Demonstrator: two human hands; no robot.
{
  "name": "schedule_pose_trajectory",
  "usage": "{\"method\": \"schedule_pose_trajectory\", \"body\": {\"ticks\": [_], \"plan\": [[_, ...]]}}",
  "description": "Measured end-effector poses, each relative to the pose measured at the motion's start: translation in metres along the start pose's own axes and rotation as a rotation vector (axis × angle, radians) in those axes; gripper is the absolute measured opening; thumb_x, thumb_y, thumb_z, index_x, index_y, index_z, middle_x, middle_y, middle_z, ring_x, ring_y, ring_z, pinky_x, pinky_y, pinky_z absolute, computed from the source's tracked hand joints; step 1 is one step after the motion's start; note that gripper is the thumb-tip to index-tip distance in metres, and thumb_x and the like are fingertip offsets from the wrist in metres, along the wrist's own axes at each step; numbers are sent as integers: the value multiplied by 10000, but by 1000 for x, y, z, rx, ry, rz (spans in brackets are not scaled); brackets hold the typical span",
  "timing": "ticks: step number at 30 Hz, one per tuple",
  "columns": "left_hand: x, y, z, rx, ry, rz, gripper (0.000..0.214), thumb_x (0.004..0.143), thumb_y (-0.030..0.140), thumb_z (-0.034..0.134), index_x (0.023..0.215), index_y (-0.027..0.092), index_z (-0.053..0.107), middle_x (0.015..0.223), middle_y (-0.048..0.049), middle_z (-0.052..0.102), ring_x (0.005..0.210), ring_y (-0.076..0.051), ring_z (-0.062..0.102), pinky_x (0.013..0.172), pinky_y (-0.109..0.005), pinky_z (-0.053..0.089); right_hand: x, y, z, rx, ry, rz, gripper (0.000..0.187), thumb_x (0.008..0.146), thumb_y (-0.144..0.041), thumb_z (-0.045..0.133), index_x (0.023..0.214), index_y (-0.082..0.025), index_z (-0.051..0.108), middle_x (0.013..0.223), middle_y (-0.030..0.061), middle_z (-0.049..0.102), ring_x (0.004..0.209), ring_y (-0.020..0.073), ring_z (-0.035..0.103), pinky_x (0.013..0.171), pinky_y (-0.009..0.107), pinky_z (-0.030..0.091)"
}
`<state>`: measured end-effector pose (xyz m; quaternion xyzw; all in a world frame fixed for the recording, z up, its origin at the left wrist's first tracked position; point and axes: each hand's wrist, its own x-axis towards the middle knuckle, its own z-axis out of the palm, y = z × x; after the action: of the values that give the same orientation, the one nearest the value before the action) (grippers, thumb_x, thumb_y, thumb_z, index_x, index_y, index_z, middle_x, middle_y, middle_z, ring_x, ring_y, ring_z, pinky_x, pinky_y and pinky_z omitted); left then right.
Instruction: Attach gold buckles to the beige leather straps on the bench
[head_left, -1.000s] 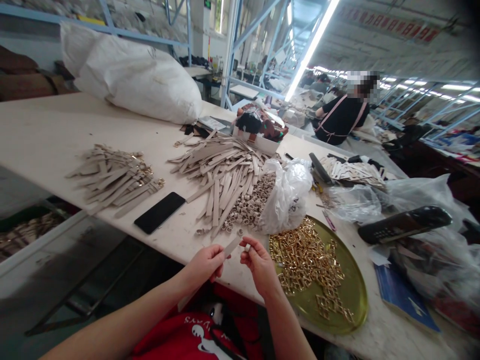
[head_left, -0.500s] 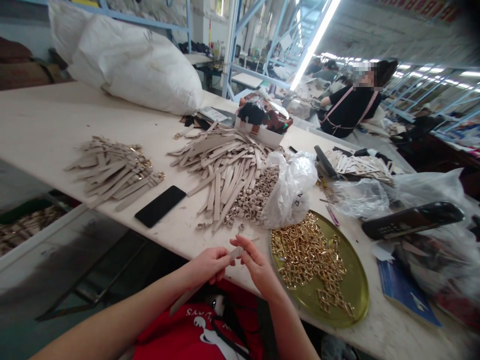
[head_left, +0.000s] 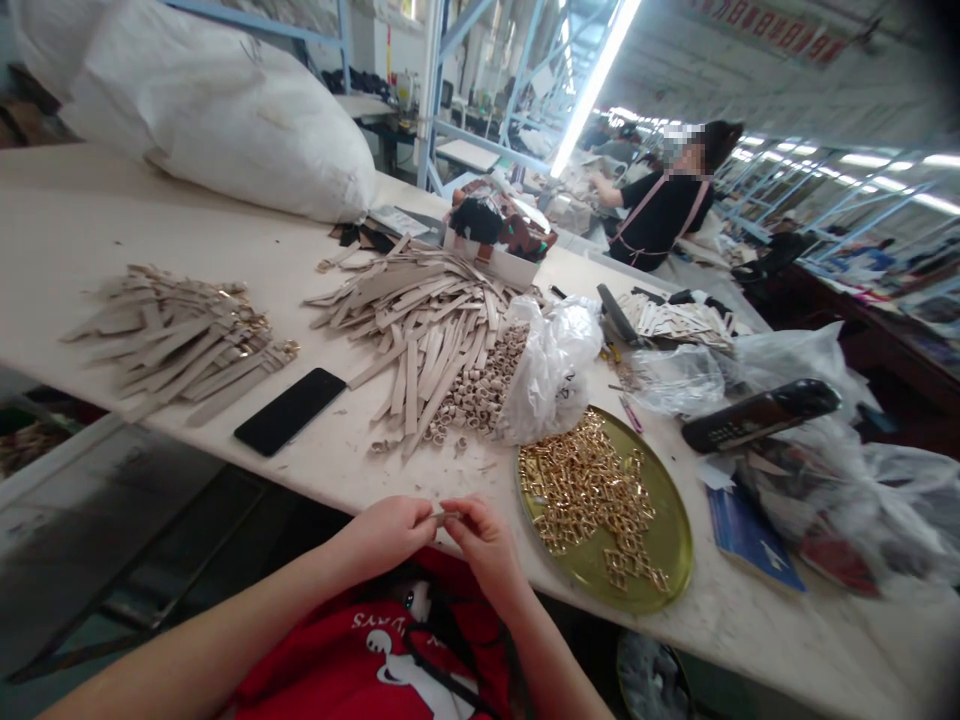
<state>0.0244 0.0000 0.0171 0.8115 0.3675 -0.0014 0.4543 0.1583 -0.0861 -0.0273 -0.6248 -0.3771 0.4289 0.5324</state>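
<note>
My left hand is closed on a beige strap, of which only a short bit shows between my two hands. From the right, my right hand pinches the strap's end with thumb and fingers. Both hands are at the table's front edge, above my lap. Beyond them lie a fanned heap of beige straps and a pile of small beige loops. To the right, gold-coloured buckles fill much of a round brass-coloured tray. Whether a buckle or loop is on the held strap is hidden.
A black phone lies left of the straps, beside a second bundle of straps with gold buckles. A white sack rests at the back left. Clear plastic bags, a black umbrella-like case and a blue booklet are rightward. One person works beyond.
My right hand's fingers have gone from extended to pinching the strap's end. The strap's tail, seen earlier under my left forearm, is out of sight. The view has shifted right.
</note>
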Motion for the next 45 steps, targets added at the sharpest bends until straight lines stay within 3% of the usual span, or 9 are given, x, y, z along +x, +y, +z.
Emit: {"method": "schedule_pose_trajectory", "body": {"ticks": [7, 12, 18, 23, 26, 31, 33, 39, 45], "plan": [[-1, 4, -1, 87, 7, -39, 270, 753, 300, 408, 524, 182, 489, 487, 11, 503, 475, -132, 428, 477, -234, 187, -7, 7, 4, 467, 69, 252, 233, 656, -356, 660, 814, -193, 610, 549, -58, 522, 476, 81, 452, 508, 216, 385], [4, 1, 6, -43, -127, 10, 258, 746, 315, 429, 575, 174, 560, 552, 7, 555, 534, -139, 475, 491, -213, 254, -12, 8, 7, 369, 38, 250, 187, 626, -322, 686, 723, -179, 615, 528, -48, 541, 472, 87, 458, 465, 206, 363], [1, -4, 8, -355, -277, -67, 511, 814, 389, 385, 1276, 173, 356, 552, 46, 526, 432, -120, 453, 464, -206, 339, -1, 2, -4, 320, 129, 167, 188, 637, -286, 671, 777, -192, 588, 539, -68, 501, 478, 79, 444, 484, 205, 353], [11, -4, 12, -471, -116, 26, 511, 796, 442, 438, 1232, 176, 421, 723, -15, 581, 601, -143, 491, 526, -207, 355, 5, 13, 6, 435, 65, 179, 445, 664, -290, 657, 1055, -238, 451, 624, -68, 517, 502, 92, 471, 514, 224, 388], [25, -7, 12, -458, -38, 3, 401, 789, 487, 416, 957, 152, 560, 639, 4, 524, 574, -134, 449, 503, -206, 325, 15, 12, -16, 208, 135, 57, 427, 748, -336, 564, 1133, -239, 408, 672, -39, 523, 557, 119, 500, 561, 260, 413], [37, -11, 15, -435, 7, -48, 325, 806, 448, 352, 747, 166, 501, 467, 87, 250, 432, -89, 260, 425, -194, 211, 48, 4, -89, -1076, 303, -86, 106, 792, -220, 489, 781, -193, 591, 804, 72, 577, 745, 187, 537, 681, 303, 376], [37, -10, 19, -422, 10, -38, 305, 805, 426, 349, 739, 166, 495, 470, 86, 256, 437, -91, 266, 428, -196, 215, 59, 4, -105, -1206, 282, -68, 105, 758, -157, 506, 709, -174, 597, 748, 82, 583, 712, 190, 543, 658, 297, 363], [26, -10, 19, -343, 33, 31, 316, 809, 429, 347, 758, 163, 511, 515, 67, 339, 490, -104, 335, 461, -205, 257, 59, -6, -107, -1247, 225, -116, 107, 743, -124, 476, 699, -150, 570, 761, 90, 588, 720, 190, 554, 655, 281, 367], [16, 10, 1, -358, 92, 134, 308, 794, 442, 417, 809, 154, 526, 607, 49, 427, 572, -106, 390, 515, -201, 290, 23, -44, -64, -826, -90, -223, 107, 797, -179, 444, 846, -187, 538, 749, 24, 599, 681, 151, 548, 617, 244, 395]]}}
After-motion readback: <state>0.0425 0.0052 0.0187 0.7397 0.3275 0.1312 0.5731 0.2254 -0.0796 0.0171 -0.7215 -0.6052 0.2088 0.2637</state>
